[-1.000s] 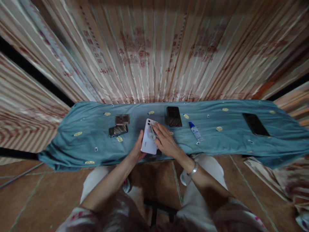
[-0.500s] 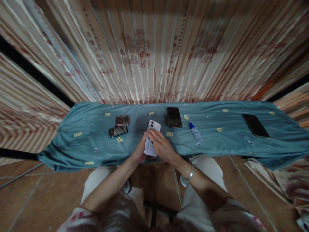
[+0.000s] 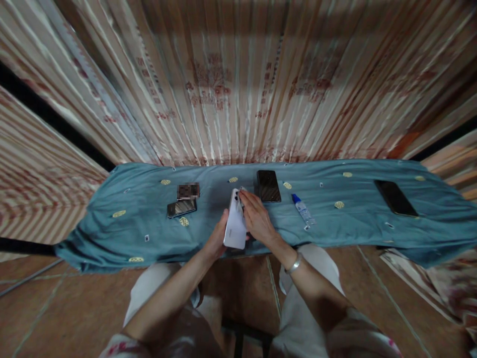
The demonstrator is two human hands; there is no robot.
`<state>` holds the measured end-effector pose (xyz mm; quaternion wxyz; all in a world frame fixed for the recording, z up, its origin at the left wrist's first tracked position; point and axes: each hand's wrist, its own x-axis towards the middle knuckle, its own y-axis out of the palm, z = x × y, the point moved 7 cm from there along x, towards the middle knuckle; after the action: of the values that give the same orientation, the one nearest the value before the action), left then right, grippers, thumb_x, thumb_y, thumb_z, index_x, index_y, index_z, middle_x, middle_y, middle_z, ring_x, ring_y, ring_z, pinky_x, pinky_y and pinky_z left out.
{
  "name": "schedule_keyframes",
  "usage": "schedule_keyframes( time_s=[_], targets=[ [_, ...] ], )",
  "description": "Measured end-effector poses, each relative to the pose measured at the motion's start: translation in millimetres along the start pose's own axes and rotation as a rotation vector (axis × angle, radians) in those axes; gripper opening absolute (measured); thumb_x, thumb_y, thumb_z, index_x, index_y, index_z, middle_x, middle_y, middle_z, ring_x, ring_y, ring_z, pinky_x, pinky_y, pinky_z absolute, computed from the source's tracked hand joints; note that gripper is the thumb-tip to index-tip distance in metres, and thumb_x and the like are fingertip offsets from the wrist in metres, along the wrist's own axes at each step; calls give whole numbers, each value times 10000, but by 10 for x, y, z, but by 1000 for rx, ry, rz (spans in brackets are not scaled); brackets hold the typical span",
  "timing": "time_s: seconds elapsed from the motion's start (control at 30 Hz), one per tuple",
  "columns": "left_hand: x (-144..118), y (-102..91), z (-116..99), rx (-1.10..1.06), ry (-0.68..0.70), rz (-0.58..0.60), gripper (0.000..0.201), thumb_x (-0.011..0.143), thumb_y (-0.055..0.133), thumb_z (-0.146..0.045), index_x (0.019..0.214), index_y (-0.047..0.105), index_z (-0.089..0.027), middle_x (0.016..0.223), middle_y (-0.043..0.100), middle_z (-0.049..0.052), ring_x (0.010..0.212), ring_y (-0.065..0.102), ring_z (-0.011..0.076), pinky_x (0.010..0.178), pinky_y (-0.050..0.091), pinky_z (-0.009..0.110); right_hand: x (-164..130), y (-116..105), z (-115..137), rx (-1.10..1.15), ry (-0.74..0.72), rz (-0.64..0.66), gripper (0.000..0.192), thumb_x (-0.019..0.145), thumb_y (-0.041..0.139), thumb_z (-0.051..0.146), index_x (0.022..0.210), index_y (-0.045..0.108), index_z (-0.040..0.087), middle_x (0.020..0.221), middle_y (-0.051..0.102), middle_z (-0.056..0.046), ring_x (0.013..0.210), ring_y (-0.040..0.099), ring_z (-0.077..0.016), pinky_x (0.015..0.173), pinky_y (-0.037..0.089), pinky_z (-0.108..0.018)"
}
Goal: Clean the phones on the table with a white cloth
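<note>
One white phone (image 3: pixel 235 222), back outward with its camera cluster at the far end, tilted on its long edge above the near border of the blue cloth (image 3: pixel 122 233). Left hand (image 3: pixel 216 240) closed around the phone's lower left edge, thumb up along the side. Right hand (image 3: pixel 257 219) laid against the phone's right face, fingers pressed together and reaching to the top corner by the cameras; whether something small is held under the fingers cannot be told. Silver bracelet (image 3: pixel 294 264) on the right wrist.

Surface: long narrow table draped in the blue cloth, scattered with small yellow oval motifs and tiny white marks.

Items on the cloth:
- black phone (image 3: pixel 269 185), lying flat, just beyond the right hand.
- small clear bottle with blue cap (image 3: pixel 302 209), lying on its side, right of the black phone.
- second dark phone (image 3: pixel 396 197), flat, well apart at the right end.
- small dark phone (image 3: pixel 181 208), flat, left of the hands, with a blurred patch just behind it.

Room: pleated cream curtain (image 3: pixel 231 84) with faded red print directly behind the table; brown tiled floor (image 3: pixel 55 308) beneath; person's knees in pale trousers below the table edge.
</note>
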<state>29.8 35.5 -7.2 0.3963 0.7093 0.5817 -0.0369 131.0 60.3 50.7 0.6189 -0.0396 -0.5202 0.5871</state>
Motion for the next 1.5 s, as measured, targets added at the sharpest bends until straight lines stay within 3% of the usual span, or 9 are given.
schedule_keyframes(
  time_s=[0.1, 0.3, 0.4, 0.57, 0.77, 0.97, 1.23, 1.5],
  targets=[
    [14, 21, -13, -15, 2, 3, 489, 969, 308, -444, 1203, 609, -138, 897, 738, 93, 662, 680, 183, 640, 577, 330, -8, 1, -3, 10, 11, -7, 510, 911, 305, 95, 1402, 438, 128, 1361, 537, -141, 1331, 424, -218, 1111, 394, -454],
    [114, 19, -87, -158, 91, 6, 506, 977, 323, -417, 1290, 570, -106, 1038, 730, 106, 978, 676, 190, 953, 469, 289, -113, 61, 120, -4, -20, -20, 514, 924, 312, 115, 1431, 394, 124, 1346, 551, -149, 1308, 451, -235, 1090, 422, -460],
    [173, -26, -82, -199, 91, -11, 512, 973, 338, -421, 1309, 550, -97, 1047, 728, 106, 1018, 662, 184, 986, 438, 275, -178, 105, 241, -7, -83, -17, 487, 932, 320, 111, 1407, 426, 97, 1327, 568, -152, 1307, 452, -232, 1093, 427, -434],
    [226, -58, -22, -157, 107, 5, 503, 950, 401, -443, 1278, 577, -105, 1005, 736, 93, 945, 674, 176, 927, 465, 266, -196, 110, 269, 29, -98, -2, 502, 918, 308, 82, 1407, 419, 91, 1360, 538, -157, 1334, 423, -217, 1106, 412, -422],
    [213, -38, 47, 38, 102, 31, 540, 919, 419, -516, 1192, 633, -103, 768, 723, 72, 685, 671, 183, 683, 524, 276, -131, 4, -31, 92, 72, -52, 446, 907, 369, 124, 1338, 479, 108, 1370, 515, -168, 1313, 444, -222, 1109, 388, -434],
    [169, -7, 47, 65, 69, 33, 545, 929, 382, -516, 1216, 617, -117, 865, 735, 100, 658, 678, 190, 666, 558, 317, -121, -54, -160, 140, 193, -96, 382, 898, 392, 145, 1235, 568, 180, 1290, 570, -121, 1226, 509, -218, 1073, 407, -435],
    [167, -61, 66, 235, 81, -72, 493, 918, 431, -486, 978, 708, -82, 683, 729, 103, 528, 663, 187, 522, 536, 280, -106, -143, -104, 117, 159, -121, 372, 902, 367, 131, 1178, 615, 159, 1207, 615, -125, 1126, 549, -222, 997, 458, -409],
    [196, -8, 93, 245, 101, -15, 446, 885, 508, -487, 913, 725, -98, 661, 729, 91, 495, 652, 176, 486, 503, 252, -93, -247, -83, 76, 120, -140, 412, 915, 347, 125, 1254, 579, 164, 1231, 588, -128, 1144, 532, -229, 1009, 455, -415]
  ],
)
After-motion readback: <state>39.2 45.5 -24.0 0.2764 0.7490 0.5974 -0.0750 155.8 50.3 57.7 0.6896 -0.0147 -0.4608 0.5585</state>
